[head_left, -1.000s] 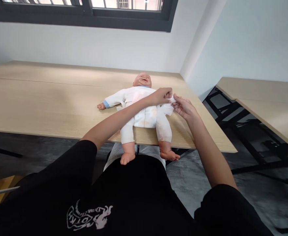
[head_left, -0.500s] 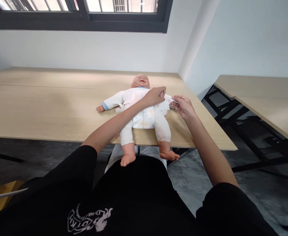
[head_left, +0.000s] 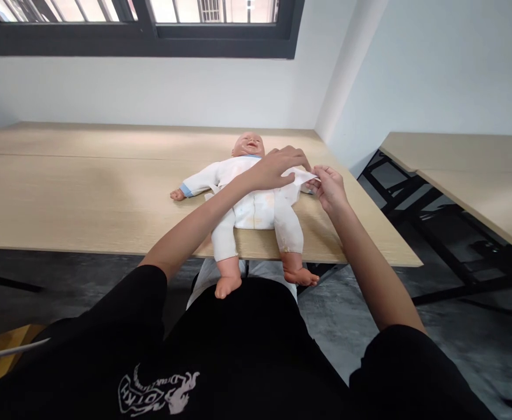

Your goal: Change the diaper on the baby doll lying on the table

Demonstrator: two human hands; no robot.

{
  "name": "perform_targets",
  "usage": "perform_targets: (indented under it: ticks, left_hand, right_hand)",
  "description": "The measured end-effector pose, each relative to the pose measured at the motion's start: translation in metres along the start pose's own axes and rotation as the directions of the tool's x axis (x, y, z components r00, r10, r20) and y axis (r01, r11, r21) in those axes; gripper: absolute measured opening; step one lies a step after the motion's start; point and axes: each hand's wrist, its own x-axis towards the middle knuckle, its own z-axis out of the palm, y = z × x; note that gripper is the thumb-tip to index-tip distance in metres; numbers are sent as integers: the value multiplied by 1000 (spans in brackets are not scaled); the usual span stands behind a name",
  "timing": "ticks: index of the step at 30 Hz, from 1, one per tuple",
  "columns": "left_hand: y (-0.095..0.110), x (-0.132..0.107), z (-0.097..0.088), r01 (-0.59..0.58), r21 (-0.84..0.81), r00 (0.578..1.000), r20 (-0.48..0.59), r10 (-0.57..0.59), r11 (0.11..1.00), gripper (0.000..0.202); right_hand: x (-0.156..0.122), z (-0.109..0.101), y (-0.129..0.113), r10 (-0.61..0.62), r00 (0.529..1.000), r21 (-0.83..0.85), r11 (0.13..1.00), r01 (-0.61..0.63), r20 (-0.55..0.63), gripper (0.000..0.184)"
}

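A baby doll point(head_left: 248, 146) lies on its back, dressed in a white top with blue cuffs and white leggings. Around its hips is a white diaper point(head_left: 255, 211). My left hand point(head_left: 280, 166) reaches across the doll's front, thumb and fingers apart beside a white flap. At the doll's side on the right, my right hand point(head_left: 329, 185) pinches the tip of that white flap point(head_left: 303, 176), which looks like the diaper's side tab, and it stretches out taut. The doll's arm on that side is mostly hidden behind the flap and my hands.
The doll rests on a wooden table point(head_left: 85, 198), its feet hanging past the front edge near my body. A second table point(head_left: 474, 169) with a black folding frame stands to the right. Behind are a white wall and a dark-framed window point(head_left: 221, 46).
My left hand has shifted right and its fingers have opened out from a curled pinch. My right hand, moved slightly, now holds the white flap drawn out to a point.
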Motion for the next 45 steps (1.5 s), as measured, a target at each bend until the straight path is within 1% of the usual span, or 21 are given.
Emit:
perform_targets:
  ticks: [1,2,4,5,7,9,12,15,18,21,23,25,27,29,32,36,39,42,45]
  left_hand:
    - [1,-1,-1,-35,-67,998,51,39,997,34]
    - [2,-2,0,-45,-123,992,108,59,991,30]
    - [1,-4,3,-11,-186,979,199,48,983,25]
    - [0,-5,6,21,-192,976,218,22,981,22]
    - [-4,-6,12,86,-177,976,212,-48,980,19]
    - [-9,-5,15,132,-156,976,192,-101,979,26]
    - [-12,-3,13,140,-142,975,192,-112,980,32]
    - [-11,-9,1,135,-157,979,175,-107,978,30]
    - [-11,-26,-22,122,-188,986,133,-98,975,37]
    - [-16,-49,-43,116,-242,983,165,-77,963,37]
    - [-23,-61,-48,130,-265,975,211,-74,956,35]
    - [-30,-66,-45,131,-279,963,263,-55,951,36]
    - [-37,-65,-35,138,-269,954,294,-56,953,36]
    - [-42,-60,-24,178,-196,949,294,-115,964,36]
    - [-50,-52,-10,241,-76,943,252,-216,967,39]
    - [-64,-45,4,271,-64,952,166,-258,960,37]
    - [-73,-45,12,284,-128,958,72,-276,950,34]
    - [-77,-47,16,291,-282,951,-20,-309,914,33]
    - [-78,-49,17,293,-400,940,-44,-338,869,28]
  right_hand:
    - [0,1,-1,-11,1000,0,1000,11,17,17]
    - [-1,2,-2,-25,999,0,1000,25,27,20]
    - [-2,4,-3,-52,998,2,999,52,34,22]
    - [-3,5,-3,-65,997,7,998,65,36,23]
    - [-4,6,-3,-87,995,21,996,86,39,21]
    - [-5,5,-2,-97,994,35,995,95,47,20]
    - [-4,5,-1,-104,994,45,994,103,44,21]
    - [-3,4,-2,-113,992,43,993,111,48,23]
    - [-3,3,-3,-117,990,35,993,115,74,24]
    - [-4,2,-3,-136,988,25,991,134,77,22]
    - [-5,3,-2,-157,985,5,988,157,74,23]
    - [-6,6,-3,-187,979,-23,982,190,86,26]
    - [-8,13,-4,-223,967,-54,971,231,119,29]
    - [-9,24,-8,-258,951,-95,956,276,167,30]
    - [-10,44,-12,-294,919,-166,924,343,264,29]
    - [-12,67,-9,-280,870,-291,863,413,405,23]
    - [-17,77,-3,-302,836,-410,763,501,459,19]
    - [-24,84,0,-328,810,-490,665,564,487,20]
    - [-28,88,0,-315,799,-545,600,586,512,24]
